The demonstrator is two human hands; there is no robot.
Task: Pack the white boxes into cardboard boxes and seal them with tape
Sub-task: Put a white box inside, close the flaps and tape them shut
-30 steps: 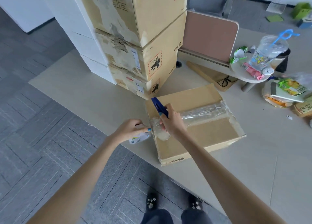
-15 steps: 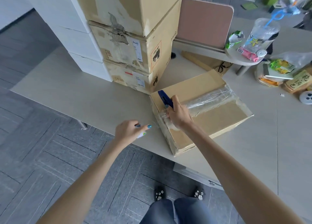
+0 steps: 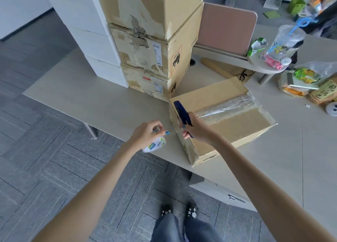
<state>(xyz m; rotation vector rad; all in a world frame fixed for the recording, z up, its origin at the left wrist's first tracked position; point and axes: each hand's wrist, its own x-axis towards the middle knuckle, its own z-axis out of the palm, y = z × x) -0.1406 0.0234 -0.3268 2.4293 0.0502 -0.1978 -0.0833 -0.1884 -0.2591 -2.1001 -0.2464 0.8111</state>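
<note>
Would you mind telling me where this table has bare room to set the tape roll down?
Bare: the tabletop left of the taped cardboard box, in front of the white boxes and cardboard stack; also the stretch right of that box toward the near edge. Crowded: the far right corner, with snack packets and a plastic cup.

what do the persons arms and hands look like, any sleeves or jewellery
The left arm and right arm are bare, with no sleeves in view. The left hand and right hand have fingernails painted bright blue. No watch, bracelet or glove shows; rings cannot be made out.
</note>
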